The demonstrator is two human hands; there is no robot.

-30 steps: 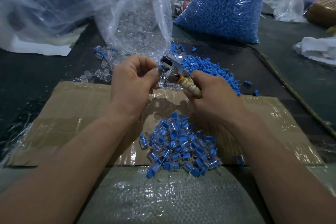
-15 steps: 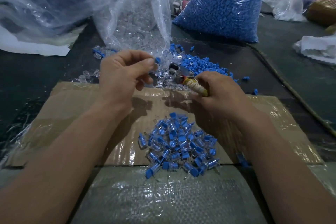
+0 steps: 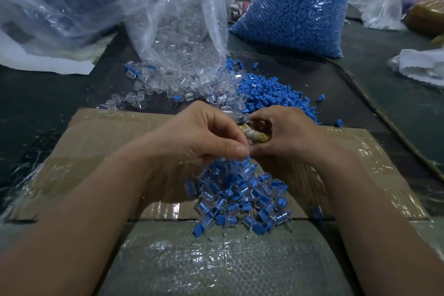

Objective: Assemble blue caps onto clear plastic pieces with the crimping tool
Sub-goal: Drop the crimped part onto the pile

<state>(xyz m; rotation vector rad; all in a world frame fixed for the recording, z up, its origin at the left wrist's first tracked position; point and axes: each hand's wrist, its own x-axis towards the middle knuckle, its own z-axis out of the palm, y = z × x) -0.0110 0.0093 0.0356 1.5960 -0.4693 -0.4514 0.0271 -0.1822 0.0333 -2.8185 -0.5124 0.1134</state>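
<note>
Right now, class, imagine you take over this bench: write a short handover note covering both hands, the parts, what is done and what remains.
Left hand: thumb and fingers pinch what looks like a capped piece just above the finished pile on the cardboard.
Right hand: grips the crimping tool by its wrapped handle.
Supplies: loose blue caps and clear pieces lie beyond the hands.
Done: a heap of capped pieces.
Left: probably drop this one on the pile, then carry on capping; plenty of both parts remain.
</note>
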